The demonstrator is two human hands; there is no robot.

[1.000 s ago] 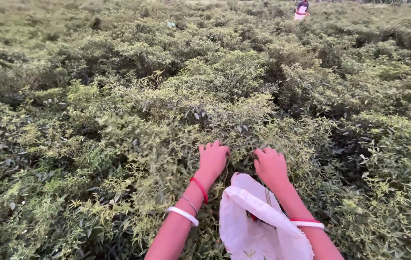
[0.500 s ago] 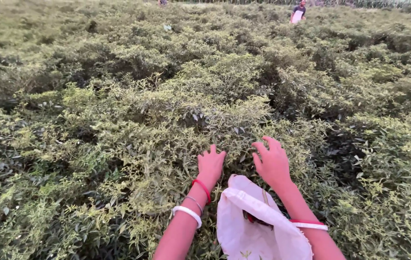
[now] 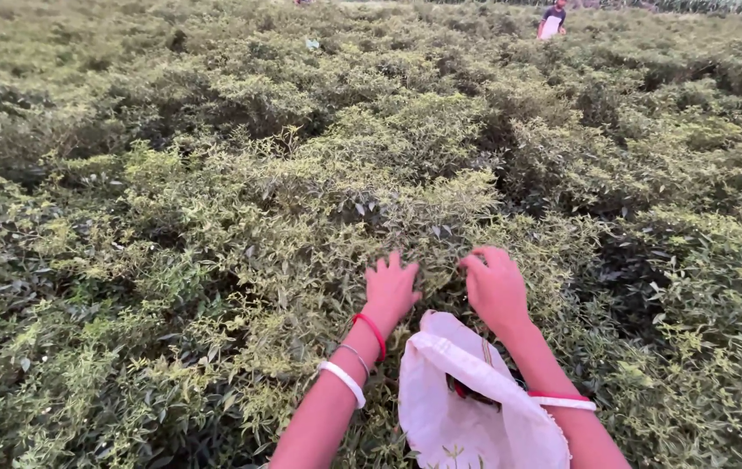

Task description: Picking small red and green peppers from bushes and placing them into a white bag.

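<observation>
Both hands rest on top of the leafy bushes (image 3: 319, 226), side by side and just apart. The left hand (image 3: 391, 291) lies flat with its fingers spread on the leaves, much as half a second ago. The right hand (image 3: 494, 287), whose fingers were splayed upward then, has now curled its fingers down into the leaves; whether it pinches any cannot be told. The white cloth bag (image 3: 466, 404) hangs open between the forearms, just below the hands. A distant person (image 3: 551, 19) stands among the far bushes.
</observation>
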